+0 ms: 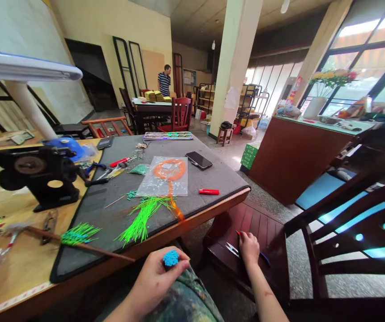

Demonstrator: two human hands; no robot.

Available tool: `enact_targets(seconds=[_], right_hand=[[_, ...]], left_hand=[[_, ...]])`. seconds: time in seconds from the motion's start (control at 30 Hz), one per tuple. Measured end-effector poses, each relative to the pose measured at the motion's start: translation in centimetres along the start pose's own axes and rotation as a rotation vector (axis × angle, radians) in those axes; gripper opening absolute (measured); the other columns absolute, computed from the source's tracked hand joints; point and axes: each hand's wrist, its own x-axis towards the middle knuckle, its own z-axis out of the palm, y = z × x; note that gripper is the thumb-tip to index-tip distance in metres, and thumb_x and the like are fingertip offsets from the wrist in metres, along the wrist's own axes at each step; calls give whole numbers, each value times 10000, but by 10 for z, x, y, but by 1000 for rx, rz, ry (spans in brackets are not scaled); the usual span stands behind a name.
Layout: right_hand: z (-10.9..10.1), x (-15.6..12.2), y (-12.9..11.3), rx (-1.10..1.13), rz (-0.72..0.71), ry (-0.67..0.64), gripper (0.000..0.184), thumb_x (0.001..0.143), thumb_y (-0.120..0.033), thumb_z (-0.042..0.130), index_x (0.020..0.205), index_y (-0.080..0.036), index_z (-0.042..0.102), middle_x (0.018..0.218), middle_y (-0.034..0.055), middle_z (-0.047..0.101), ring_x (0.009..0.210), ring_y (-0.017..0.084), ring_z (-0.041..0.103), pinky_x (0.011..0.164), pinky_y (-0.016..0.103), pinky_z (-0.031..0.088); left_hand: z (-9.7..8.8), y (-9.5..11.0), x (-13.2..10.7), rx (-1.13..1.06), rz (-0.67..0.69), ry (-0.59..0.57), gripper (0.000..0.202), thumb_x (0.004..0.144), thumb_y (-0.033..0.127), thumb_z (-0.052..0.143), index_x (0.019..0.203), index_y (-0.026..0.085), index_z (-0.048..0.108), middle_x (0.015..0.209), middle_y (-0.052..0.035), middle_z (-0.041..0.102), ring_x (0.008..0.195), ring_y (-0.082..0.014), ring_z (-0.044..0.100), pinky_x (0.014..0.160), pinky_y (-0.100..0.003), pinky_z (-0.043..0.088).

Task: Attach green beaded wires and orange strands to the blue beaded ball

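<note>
My left hand is closed around a tight cluster of small blue beads, held above my lap. Whatever the cluster is attached to is hidden inside the fist. On the wooden chair seat to the right, my right hand has its fingers bent down around something small with a red tip; most of it is covered. Beside those fingers lie silver snips, and a dark blue handle shows past the wrist. Bright green strands lie in a bundle at the table edge, near my left hand.
On the grey mat are a plastic bag with an orange coil, a phone, a red lighter and a second green bundle. A hammer and black hand-cranked machine sit left. Another person stands far back.
</note>
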Motion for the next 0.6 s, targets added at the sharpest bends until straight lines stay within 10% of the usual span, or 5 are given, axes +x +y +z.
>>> enact_targets(seconds=[0.23, 0.6], right_hand=[[-2, -6, 20, -101, 84, -49, 357, 917, -309, 450, 1190, -166, 632, 1201, 139, 626, 1139, 291, 494, 880, 379, 386], [-16, -48, 67, -51, 114, -148, 432, 773, -254, 552, 1168, -94, 622, 1182, 193, 637, 1100, 316, 563, 919, 368, 415]], left_hand=[[-5, -5, 0, -11, -58, 8, 292, 740, 444, 676, 709, 155, 706, 637, -33, 651, 609, -165, 559, 592, -238, 456], [-6, -1, 3, -98, -76, 25, 247, 714, 403, 705, 696, 157, 714, 639, -35, 672, 619, -170, 577, 614, -250, 461]])
